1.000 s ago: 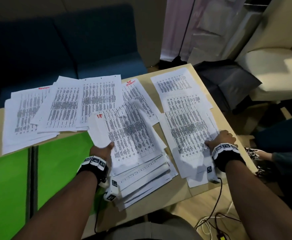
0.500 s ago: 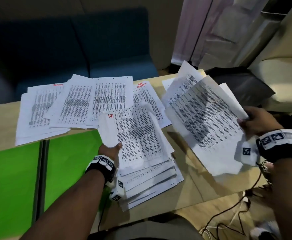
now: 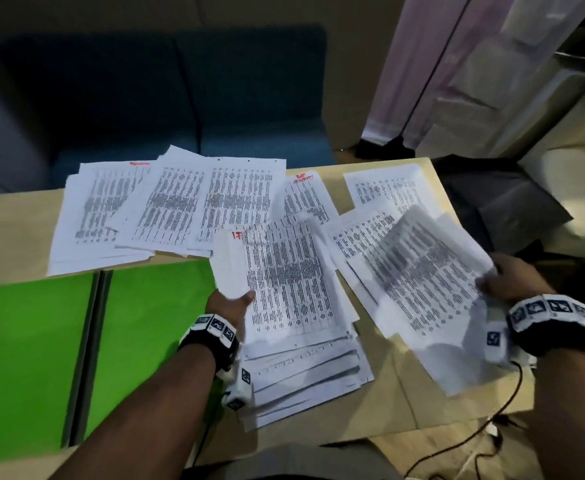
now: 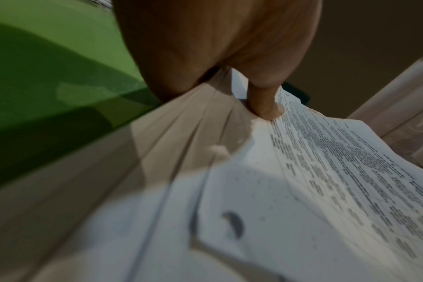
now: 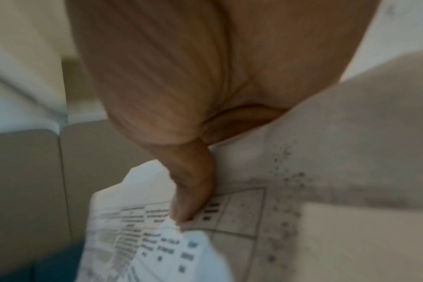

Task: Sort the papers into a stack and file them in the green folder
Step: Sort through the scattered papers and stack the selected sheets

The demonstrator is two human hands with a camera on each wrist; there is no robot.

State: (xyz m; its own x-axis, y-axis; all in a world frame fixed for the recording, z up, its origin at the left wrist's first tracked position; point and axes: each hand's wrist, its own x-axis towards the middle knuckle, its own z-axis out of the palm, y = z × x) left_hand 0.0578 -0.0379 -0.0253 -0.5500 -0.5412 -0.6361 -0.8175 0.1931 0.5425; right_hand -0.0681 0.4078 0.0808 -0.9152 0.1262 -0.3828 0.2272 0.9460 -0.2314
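A thick stack of printed papers (image 3: 294, 306) lies mid-table beside the open green folder (image 3: 138, 323). My left hand (image 3: 230, 301) grips the stack's left edge, thumb (image 4: 266, 106) on the top sheet, fingers hidden beneath. My right hand (image 3: 502, 282) pinches a bunch of printed sheets (image 3: 422, 282) by their right edge and holds them, blurred, above the table's right side; its thumb (image 5: 191, 190) lies on the top sheet. More loose papers (image 3: 166, 209) are spread along the far edge, and one sheet (image 3: 384, 185) lies at the far right corner.
The wooden table (image 3: 408, 403) ends close on the right and near sides. A dark blue sofa (image 3: 180, 98) stands behind it, a dark bag (image 3: 498, 202) and a cream chair (image 3: 575, 181) to the right. A black cable (image 3: 474, 441) trails on the floor.
My right hand took hold of the right-hand sheets, lifted them off the table, then swung them left and lower toward the middle stack. My left hand kept its hold on the stack.
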